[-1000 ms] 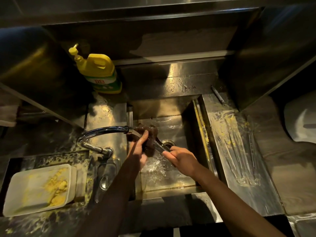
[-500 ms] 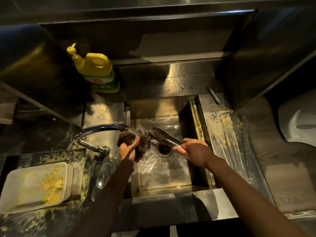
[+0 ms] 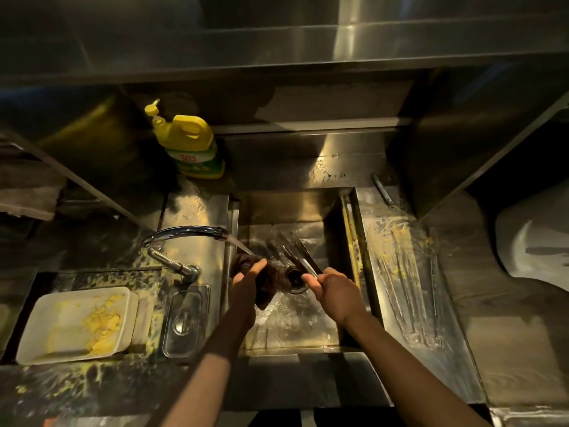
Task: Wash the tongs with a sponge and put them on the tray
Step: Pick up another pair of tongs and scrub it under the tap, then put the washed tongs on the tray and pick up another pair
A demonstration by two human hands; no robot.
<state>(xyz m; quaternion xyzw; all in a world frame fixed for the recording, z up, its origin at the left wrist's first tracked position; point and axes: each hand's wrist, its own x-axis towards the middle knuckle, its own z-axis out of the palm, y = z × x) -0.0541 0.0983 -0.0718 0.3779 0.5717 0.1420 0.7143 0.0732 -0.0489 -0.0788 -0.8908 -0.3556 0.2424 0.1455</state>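
Observation:
Over the steel sink [image 3: 332, 328], my right hand [image 3: 334, 292] grips the handle end of the metal tongs [image 3: 297, 252]. Their arms point away from me and are blurred by motion. My left hand [image 3: 246, 280] holds a dark brown sponge [image 3: 271, 283] just left of the drain. Water from the curved faucet [image 3: 184, 237] falls onto the sponge. The sponge and the tongs are apart. A clear tray [image 3: 406, 282] smeared with yellow residue lies on the counter right of the sink.
A yellow detergent bottle [image 3: 187, 143] stands behind the sink at the left. A white container [image 3: 61, 328] with yellow crumbs and a clear lid [image 3: 186, 322] lie on the left counter. A white object [image 3: 535, 238] sits at the far right.
The sponge has come off the tongs and moved left under the water. My right hand has drawn the tongs right and is shaking them over the drain.

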